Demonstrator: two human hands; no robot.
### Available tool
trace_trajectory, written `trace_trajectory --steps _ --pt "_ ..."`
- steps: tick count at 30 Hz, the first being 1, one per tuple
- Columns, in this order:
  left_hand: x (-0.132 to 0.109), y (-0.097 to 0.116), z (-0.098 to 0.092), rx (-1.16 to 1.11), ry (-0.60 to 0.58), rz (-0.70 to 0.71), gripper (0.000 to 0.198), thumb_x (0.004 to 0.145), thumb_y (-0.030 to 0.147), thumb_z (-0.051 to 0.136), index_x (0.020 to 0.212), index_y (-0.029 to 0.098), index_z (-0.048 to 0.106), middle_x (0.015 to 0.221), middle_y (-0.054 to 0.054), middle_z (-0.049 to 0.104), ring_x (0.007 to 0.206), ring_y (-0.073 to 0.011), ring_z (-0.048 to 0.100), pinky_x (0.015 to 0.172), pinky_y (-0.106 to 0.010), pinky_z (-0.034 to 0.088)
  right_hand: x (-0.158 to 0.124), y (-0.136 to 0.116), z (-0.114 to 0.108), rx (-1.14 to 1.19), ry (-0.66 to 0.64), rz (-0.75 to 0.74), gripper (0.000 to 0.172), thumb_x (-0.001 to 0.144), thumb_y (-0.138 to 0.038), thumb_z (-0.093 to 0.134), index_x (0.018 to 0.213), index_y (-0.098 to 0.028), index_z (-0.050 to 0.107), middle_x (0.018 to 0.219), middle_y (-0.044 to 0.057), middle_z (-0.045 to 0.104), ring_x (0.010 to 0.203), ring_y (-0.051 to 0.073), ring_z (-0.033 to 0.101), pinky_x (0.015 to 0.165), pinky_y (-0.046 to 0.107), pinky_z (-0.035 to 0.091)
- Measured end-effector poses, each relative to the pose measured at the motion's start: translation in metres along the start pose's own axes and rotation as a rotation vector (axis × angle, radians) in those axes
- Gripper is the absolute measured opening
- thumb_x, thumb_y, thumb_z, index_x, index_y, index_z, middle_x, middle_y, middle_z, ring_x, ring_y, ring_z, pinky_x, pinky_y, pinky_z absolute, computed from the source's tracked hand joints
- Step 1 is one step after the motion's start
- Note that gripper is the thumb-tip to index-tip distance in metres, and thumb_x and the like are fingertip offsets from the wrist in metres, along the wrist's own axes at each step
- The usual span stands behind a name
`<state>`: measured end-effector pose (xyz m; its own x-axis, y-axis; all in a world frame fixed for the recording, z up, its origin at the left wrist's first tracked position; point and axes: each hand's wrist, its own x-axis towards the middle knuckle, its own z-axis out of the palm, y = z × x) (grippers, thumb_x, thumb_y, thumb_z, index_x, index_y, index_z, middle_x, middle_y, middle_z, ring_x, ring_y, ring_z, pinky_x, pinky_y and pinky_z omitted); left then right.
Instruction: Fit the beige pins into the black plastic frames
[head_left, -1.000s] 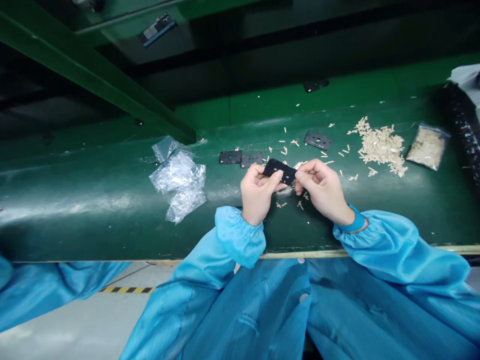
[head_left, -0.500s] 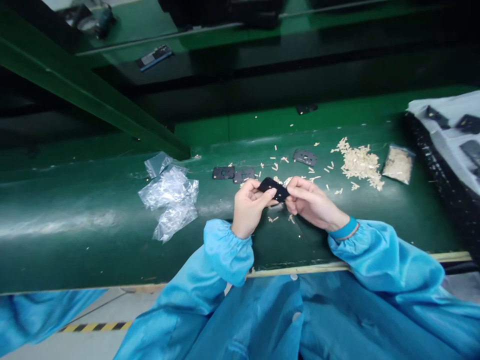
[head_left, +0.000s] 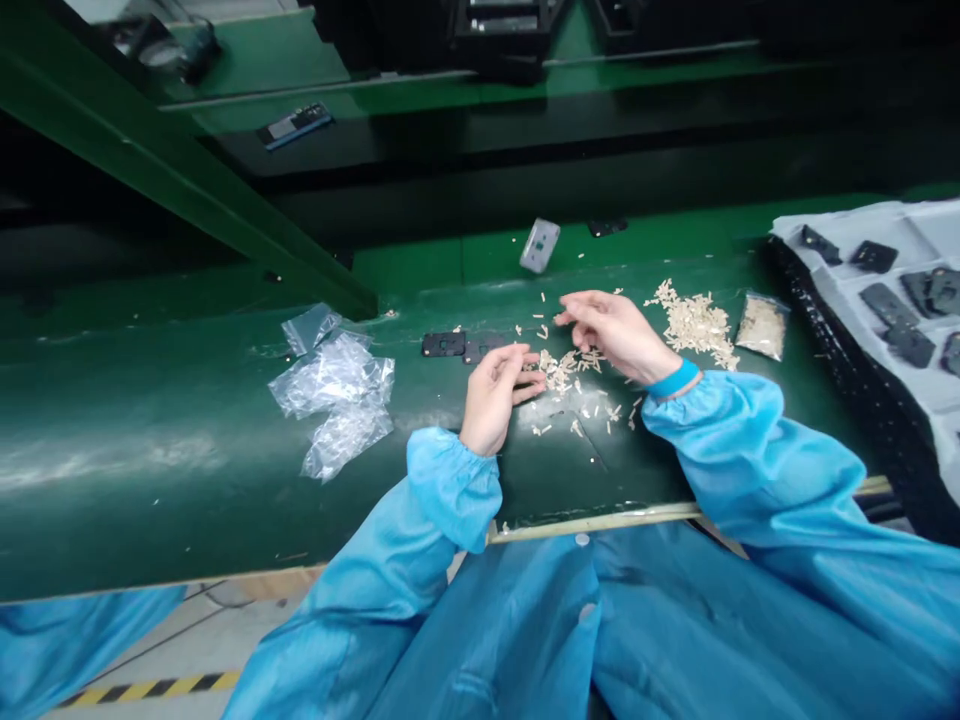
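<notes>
My left hand (head_left: 495, 392) rests low over the green belt (head_left: 187, 440), its fingers loosely curled and apart, tips at a scatter of small beige pieces (head_left: 564, 372); I see nothing in it. My right hand (head_left: 611, 328) reaches further out over the belt with its fingers stretched and holds nothing. Beyond it a small light grey plate (head_left: 540, 245) sits tilted, apparently off the belt surface. Two black flat plates (head_left: 459, 346) lie side by side just left of my left hand.
Crumpled clear plastic bags (head_left: 334, 385) lie to the left. A larger heap of beige pieces (head_left: 694, 320) and a small clear bag of them (head_left: 761, 326) are to the right. A tray with a white liner (head_left: 847, 235) holding several black parts stands at far right. A green beam (head_left: 187, 180) slants overhead.
Both hands held a black plate between them before; now neither does. My right hand has reached forward and opened, a light grey plate shows beyond it, and my left hand has dropped toward the beige pieces.
</notes>
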<state>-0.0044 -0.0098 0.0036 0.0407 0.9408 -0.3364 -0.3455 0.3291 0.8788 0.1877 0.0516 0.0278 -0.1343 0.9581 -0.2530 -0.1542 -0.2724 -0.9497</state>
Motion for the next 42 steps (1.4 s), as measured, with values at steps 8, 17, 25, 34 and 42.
trace_trajectory --steps 8,17,25,34,42 --pt "-0.002 -0.002 0.004 0.062 -0.080 0.023 0.015 0.097 0.032 0.061 0.103 0.019 0.064 0.100 -0.005 0.074 0.075 -0.0102 0.072 0.067 -0.022 0.062 -0.078 0.018 -0.048 -0.479 0.111 -0.146 0.015 0.086 -0.033 0.075 0.091 -0.019 0.070 0.082 0.003 0.071 0.062 0.012 0.059 0.055 0.026 0.048" --pt "-0.003 -0.004 0.004 0.165 -0.113 0.059 0.015 0.099 0.032 0.058 0.105 0.020 0.063 0.101 -0.005 0.073 0.076 -0.0090 0.071 0.066 -0.020 0.060 -0.147 0.037 -0.032 -0.999 -0.302 -0.239 0.013 0.095 -0.026 0.064 0.106 -0.021 0.071 0.098 0.006 0.067 0.078 0.018 0.062 0.071 0.032 0.050" --pt "-0.003 -0.001 0.003 0.114 -0.081 0.057 0.020 0.094 0.037 0.066 0.103 0.019 0.067 0.099 -0.005 0.074 0.075 -0.0118 0.072 0.066 -0.023 0.060 -0.156 0.050 -0.024 -0.964 -0.277 -0.180 0.011 0.099 -0.027 0.058 0.096 -0.023 0.067 0.097 0.009 0.064 0.087 0.023 0.061 0.079 0.038 0.050" --pt "-0.008 -0.006 0.006 0.251 -0.280 0.093 0.029 0.083 0.036 0.078 0.103 0.017 0.068 0.094 -0.005 0.073 0.080 -0.0143 0.073 0.072 -0.025 0.062 -0.077 0.023 -0.006 -0.406 -0.122 -0.066 0.029 0.086 -0.048 0.074 0.086 -0.019 0.067 0.083 0.003 0.070 0.075 0.016 0.062 0.072 0.031 0.050" --pt "0.003 -0.012 0.002 0.191 -0.115 0.095 0.038 0.072 0.037 0.088 0.089 0.014 0.064 0.078 -0.003 0.072 0.068 -0.0131 0.073 0.068 -0.024 0.063 -0.047 0.039 0.017 -0.115 -0.150 -0.085 0.037 0.083 -0.055 0.075 0.089 -0.020 0.066 0.082 0.002 0.071 0.078 0.018 0.068 0.078 0.033 0.056"
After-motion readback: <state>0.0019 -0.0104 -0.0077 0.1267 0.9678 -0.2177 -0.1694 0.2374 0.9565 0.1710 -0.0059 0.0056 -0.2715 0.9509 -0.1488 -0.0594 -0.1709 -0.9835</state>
